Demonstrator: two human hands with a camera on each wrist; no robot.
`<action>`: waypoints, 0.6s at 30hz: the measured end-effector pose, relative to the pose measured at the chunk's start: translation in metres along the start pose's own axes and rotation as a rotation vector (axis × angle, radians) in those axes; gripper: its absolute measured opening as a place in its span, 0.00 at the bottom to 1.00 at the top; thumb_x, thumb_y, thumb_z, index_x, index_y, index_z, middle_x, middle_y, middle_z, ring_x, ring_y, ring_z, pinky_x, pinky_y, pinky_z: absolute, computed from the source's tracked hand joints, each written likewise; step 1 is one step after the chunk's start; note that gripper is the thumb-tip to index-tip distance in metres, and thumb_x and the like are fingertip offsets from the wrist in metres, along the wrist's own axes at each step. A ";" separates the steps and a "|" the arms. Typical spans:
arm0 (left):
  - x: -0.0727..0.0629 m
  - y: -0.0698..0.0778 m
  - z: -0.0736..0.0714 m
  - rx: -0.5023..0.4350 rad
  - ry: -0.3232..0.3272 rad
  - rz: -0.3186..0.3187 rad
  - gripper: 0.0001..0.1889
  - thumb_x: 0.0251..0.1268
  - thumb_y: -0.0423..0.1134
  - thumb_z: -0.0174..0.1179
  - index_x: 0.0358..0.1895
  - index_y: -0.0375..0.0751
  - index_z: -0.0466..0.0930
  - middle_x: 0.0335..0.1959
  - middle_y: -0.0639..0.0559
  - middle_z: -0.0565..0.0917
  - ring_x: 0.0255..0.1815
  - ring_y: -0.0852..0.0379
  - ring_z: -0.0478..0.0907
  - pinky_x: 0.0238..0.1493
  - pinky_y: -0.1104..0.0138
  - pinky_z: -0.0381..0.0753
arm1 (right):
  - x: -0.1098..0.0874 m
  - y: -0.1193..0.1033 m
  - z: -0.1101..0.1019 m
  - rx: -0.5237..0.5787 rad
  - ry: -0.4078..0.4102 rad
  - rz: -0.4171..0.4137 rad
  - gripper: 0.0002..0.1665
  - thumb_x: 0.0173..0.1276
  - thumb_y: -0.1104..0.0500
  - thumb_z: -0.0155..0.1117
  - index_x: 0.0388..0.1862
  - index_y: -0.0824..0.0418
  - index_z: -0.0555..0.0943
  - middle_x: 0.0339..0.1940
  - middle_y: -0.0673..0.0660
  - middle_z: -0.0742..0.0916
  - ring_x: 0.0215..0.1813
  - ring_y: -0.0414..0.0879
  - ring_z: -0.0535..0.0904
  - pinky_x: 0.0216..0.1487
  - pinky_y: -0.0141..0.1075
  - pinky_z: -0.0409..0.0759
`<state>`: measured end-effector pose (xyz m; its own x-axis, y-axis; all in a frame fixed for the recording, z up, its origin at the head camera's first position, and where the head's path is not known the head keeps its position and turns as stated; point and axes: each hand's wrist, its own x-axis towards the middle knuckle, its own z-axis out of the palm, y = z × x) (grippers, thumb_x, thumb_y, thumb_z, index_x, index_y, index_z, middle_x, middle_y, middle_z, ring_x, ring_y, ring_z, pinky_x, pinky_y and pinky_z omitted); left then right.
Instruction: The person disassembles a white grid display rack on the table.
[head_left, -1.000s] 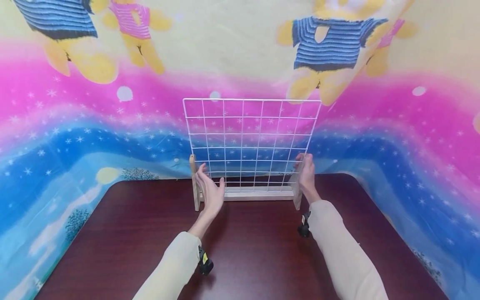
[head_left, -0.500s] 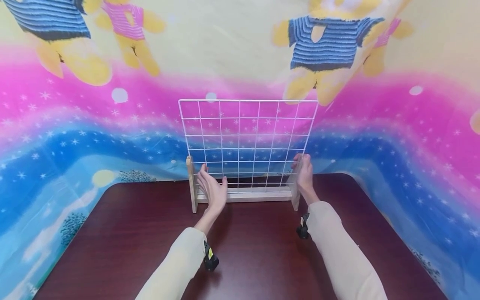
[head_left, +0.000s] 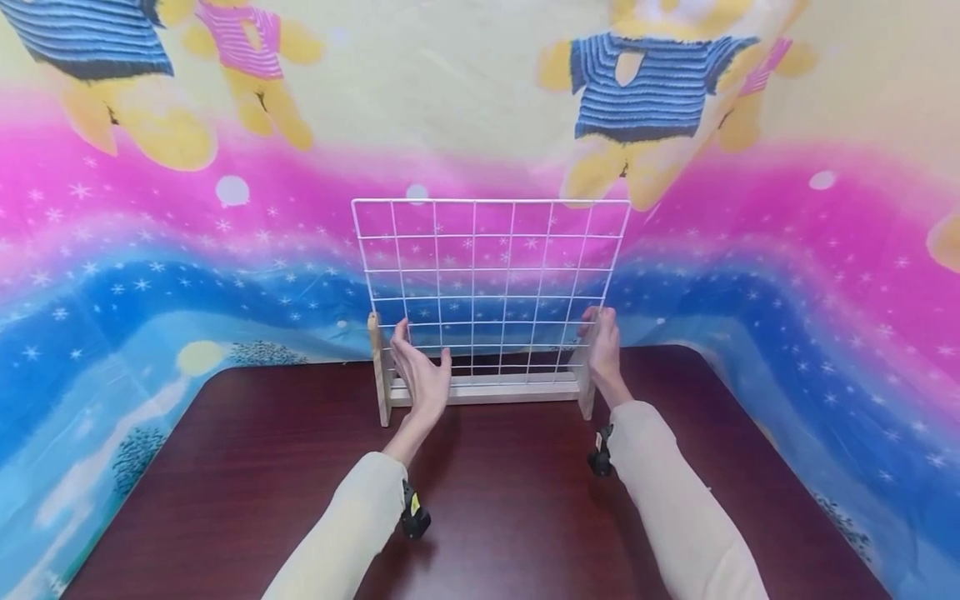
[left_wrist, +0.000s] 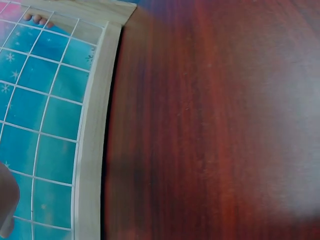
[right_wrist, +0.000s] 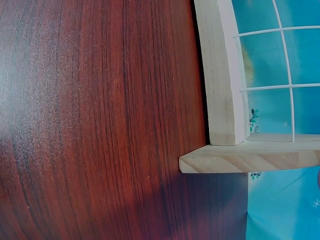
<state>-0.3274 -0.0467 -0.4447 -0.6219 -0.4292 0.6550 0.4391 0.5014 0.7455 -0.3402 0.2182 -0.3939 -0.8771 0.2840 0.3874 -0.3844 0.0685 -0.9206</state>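
A white wire grid (head_left: 472, 297) stands upright in a wooden stand, with a pale base bar (head_left: 517, 392) along its bottom. My right hand (head_left: 606, 354) grips the stand's right side panel (head_left: 586, 398) from outside. Its fingertips (left_wrist: 37, 20) show over that panel in the left wrist view. Just inside the left side panel (head_left: 380, 375), my left hand (head_left: 423, 379) is raised before the grid's lower corner, thumb apart and fingers mostly straight. Only a piece of the left hand (left_wrist: 7, 192) enters the left wrist view. The right wrist view shows the panel's foot (right_wrist: 220, 161) meeting the base bar.
The stand sits near the back edge of a dark red-brown table (head_left: 495, 500). A patterned cloth (head_left: 450, 117) with printed bears hangs close behind and along both sides. Small black cameras (head_left: 415, 510) are strapped to both wrists.
My left hand has shifted slightly right, away from the left side panel. My right hand keeps its grip on the right panel. The head view has drifted a little.
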 end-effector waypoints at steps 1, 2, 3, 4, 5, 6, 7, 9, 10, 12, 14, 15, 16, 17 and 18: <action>0.001 0.000 0.000 -0.008 -0.023 -0.004 0.44 0.53 0.26 0.68 0.71 0.38 0.50 0.64 0.39 0.64 0.64 0.41 0.63 0.63 0.51 0.61 | 0.000 0.000 0.000 0.000 0.001 0.000 0.31 0.81 0.54 0.27 0.45 0.82 0.69 0.29 0.69 0.76 0.36 0.60 0.74 0.45 0.55 0.69; 0.003 0.000 0.001 -0.013 -0.044 -0.008 0.46 0.54 0.26 0.67 0.72 0.39 0.48 0.64 0.39 0.64 0.63 0.41 0.64 0.62 0.52 0.63 | 0.000 0.000 0.000 0.005 0.001 -0.001 0.32 0.81 0.53 0.27 0.45 0.82 0.69 0.29 0.70 0.76 0.36 0.60 0.74 0.46 0.56 0.69; 0.005 0.000 0.001 -0.019 -0.059 -0.011 0.47 0.54 0.26 0.67 0.73 0.40 0.46 0.65 0.40 0.65 0.62 0.41 0.65 0.60 0.52 0.65 | -0.001 0.000 0.001 0.007 0.001 0.000 0.32 0.81 0.53 0.27 0.44 0.82 0.69 0.29 0.70 0.76 0.35 0.58 0.75 0.46 0.57 0.68; 0.007 0.000 0.001 -0.019 -0.075 -0.014 0.48 0.54 0.25 0.66 0.74 0.40 0.44 0.65 0.40 0.65 0.61 0.40 0.66 0.59 0.53 0.66 | -0.001 0.000 0.001 0.011 0.001 -0.005 0.32 0.81 0.54 0.27 0.44 0.83 0.69 0.29 0.71 0.76 0.34 0.56 0.75 0.46 0.57 0.68; 0.009 0.000 0.002 -0.016 -0.092 -0.020 0.49 0.54 0.25 0.66 0.75 0.40 0.42 0.65 0.40 0.65 0.60 0.40 0.67 0.58 0.53 0.68 | -0.001 0.000 0.001 0.009 0.001 -0.007 0.32 0.81 0.54 0.27 0.44 0.82 0.69 0.29 0.71 0.76 0.34 0.55 0.75 0.45 0.57 0.68; 0.011 0.000 0.002 -0.008 -0.108 -0.021 0.50 0.54 0.25 0.66 0.75 0.40 0.41 0.65 0.40 0.64 0.59 0.40 0.67 0.56 0.54 0.69 | -0.001 0.000 0.001 0.012 0.001 -0.013 0.32 0.81 0.54 0.27 0.44 0.83 0.69 0.28 0.71 0.76 0.32 0.52 0.75 0.45 0.57 0.68; 0.012 -0.001 0.003 0.005 -0.123 -0.022 0.51 0.53 0.24 0.66 0.76 0.40 0.40 0.65 0.41 0.64 0.58 0.41 0.68 0.55 0.54 0.70 | -0.001 -0.001 0.001 0.010 0.001 -0.014 0.31 0.81 0.54 0.27 0.44 0.83 0.69 0.28 0.70 0.76 0.32 0.51 0.75 0.44 0.57 0.69; 0.014 -0.004 0.003 0.030 -0.147 -0.024 0.53 0.51 0.23 0.66 0.76 0.39 0.39 0.65 0.42 0.64 0.58 0.42 0.68 0.54 0.54 0.71 | -0.001 -0.002 0.001 0.006 -0.007 -0.008 0.32 0.82 0.53 0.27 0.45 0.83 0.68 0.30 0.72 0.76 0.32 0.50 0.74 0.44 0.56 0.69; 0.015 -0.005 0.003 0.045 -0.161 -0.029 0.54 0.50 0.23 0.66 0.76 0.40 0.38 0.66 0.42 0.63 0.58 0.43 0.68 0.53 0.55 0.72 | -0.001 -0.002 0.000 0.005 -0.010 -0.007 0.32 0.81 0.53 0.27 0.46 0.83 0.68 0.31 0.73 0.75 0.33 0.53 0.74 0.45 0.55 0.69; 0.014 -0.008 0.004 0.063 -0.178 -0.043 0.55 0.50 0.23 0.67 0.76 0.41 0.37 0.67 0.44 0.63 0.59 0.44 0.68 0.52 0.55 0.74 | 0.000 -0.003 0.000 0.004 -0.016 0.003 0.33 0.82 0.52 0.26 0.47 0.83 0.68 0.33 0.76 0.75 0.35 0.57 0.74 0.45 0.54 0.69; 0.014 -0.009 0.004 0.080 -0.182 -0.065 0.56 0.51 0.24 0.68 0.77 0.42 0.37 0.67 0.45 0.63 0.59 0.45 0.69 0.49 0.54 0.75 | -0.001 -0.002 0.000 0.000 -0.024 0.017 0.34 0.82 0.51 0.26 0.47 0.83 0.68 0.36 0.81 0.73 0.36 0.59 0.73 0.46 0.54 0.69; 0.013 -0.009 0.004 0.088 -0.180 -0.076 0.56 0.51 0.25 0.69 0.77 0.43 0.37 0.67 0.45 0.64 0.58 0.45 0.70 0.47 0.54 0.76 | -0.001 -0.002 0.000 0.001 -0.025 0.020 0.34 0.82 0.51 0.26 0.47 0.82 0.68 0.38 0.82 0.72 0.37 0.60 0.73 0.45 0.52 0.70; 0.012 -0.009 0.005 0.095 -0.178 -0.087 0.56 0.51 0.25 0.69 0.77 0.44 0.37 0.66 0.46 0.64 0.58 0.46 0.70 0.46 0.53 0.76 | -0.001 -0.001 0.000 0.003 -0.026 0.021 0.34 0.82 0.51 0.25 0.47 0.83 0.68 0.38 0.83 0.72 0.37 0.60 0.73 0.45 0.51 0.71; 0.012 -0.008 0.005 0.101 -0.175 -0.095 0.56 0.51 0.26 0.69 0.77 0.45 0.37 0.66 0.46 0.65 0.58 0.46 0.70 0.44 0.53 0.77 | -0.001 -0.001 -0.001 0.004 -0.025 0.023 0.34 0.82 0.51 0.25 0.47 0.82 0.68 0.39 0.83 0.72 0.36 0.59 0.73 0.45 0.49 0.71; 0.013 -0.008 0.005 0.111 -0.172 -0.102 0.56 0.51 0.26 0.69 0.77 0.45 0.37 0.66 0.46 0.65 0.57 0.45 0.71 0.43 0.53 0.77 | -0.001 0.000 -0.001 0.004 -0.023 0.025 0.34 0.82 0.51 0.25 0.47 0.82 0.68 0.39 0.83 0.72 0.36 0.57 0.73 0.44 0.48 0.71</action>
<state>-0.3421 -0.0522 -0.4432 -0.7648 -0.3524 0.5393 0.3006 0.5453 0.7825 -0.3391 0.2186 -0.3942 -0.8930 0.2631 0.3651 -0.3631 0.0579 -0.9300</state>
